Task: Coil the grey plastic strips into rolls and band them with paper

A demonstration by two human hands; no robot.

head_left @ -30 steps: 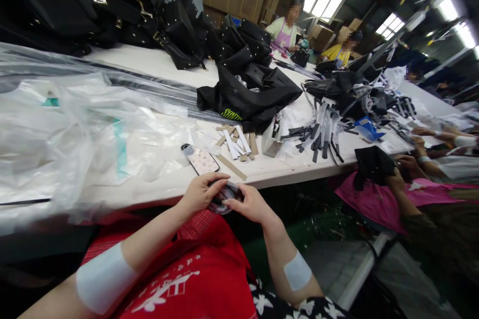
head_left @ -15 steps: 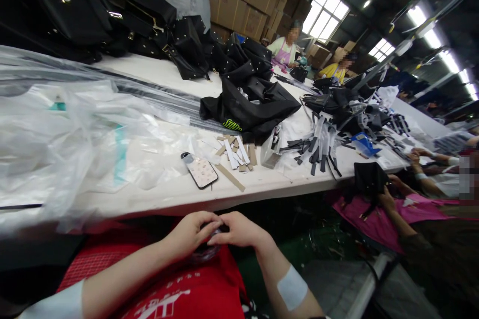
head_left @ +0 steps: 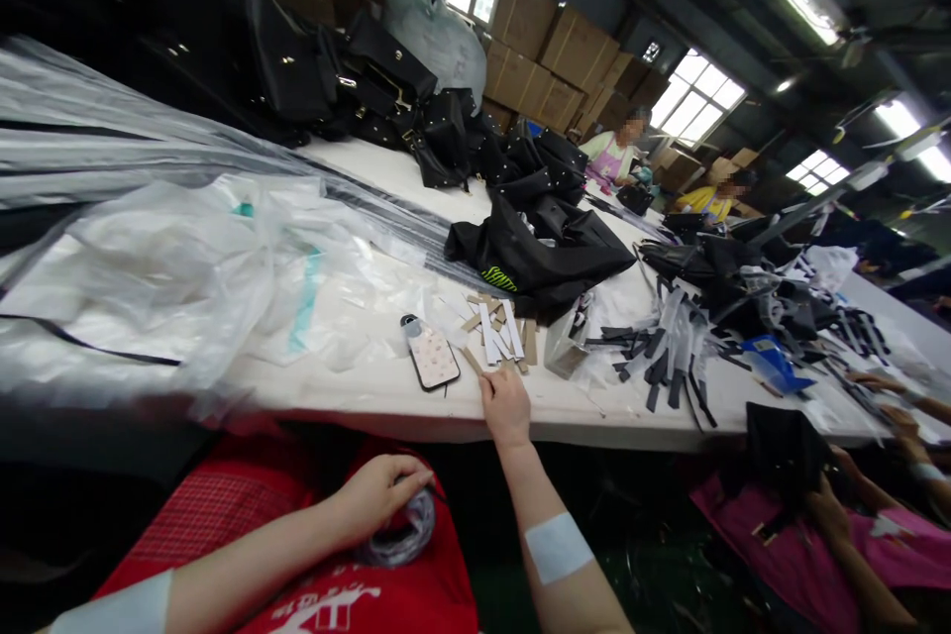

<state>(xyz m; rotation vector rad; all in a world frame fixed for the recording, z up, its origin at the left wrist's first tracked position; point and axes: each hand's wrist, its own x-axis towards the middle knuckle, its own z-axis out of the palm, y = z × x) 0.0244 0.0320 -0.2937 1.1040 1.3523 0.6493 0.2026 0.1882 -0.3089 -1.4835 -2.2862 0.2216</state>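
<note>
Over my lap, my left hand (head_left: 390,490) is closed on a small coil (head_left: 405,533) that looks wrapped in clear plastic, with a dark end near the fingertips. Out at the table edge, my right hand (head_left: 507,406) has its fingertips pinched at the near end of a brown cardboard strip (head_left: 472,360). Just beyond the fingers lies a loose pile of white and brown strips (head_left: 494,332). To the left of that hand rests a phone in a patterned case (head_left: 431,354).
Crumpled clear plastic (head_left: 170,277) covers the table's left side. Black bags (head_left: 446,134) are heaped at the back, with a black cloth bag (head_left: 546,253) nearer. Black straps (head_left: 661,347) lie right. A co-worker's hands (head_left: 828,505) hold a black bag at the right.
My right hand has left the coil at my lap and reached forward to the cardboard strip on the table. My left hand stays at the coil. The view has shifted left.
</note>
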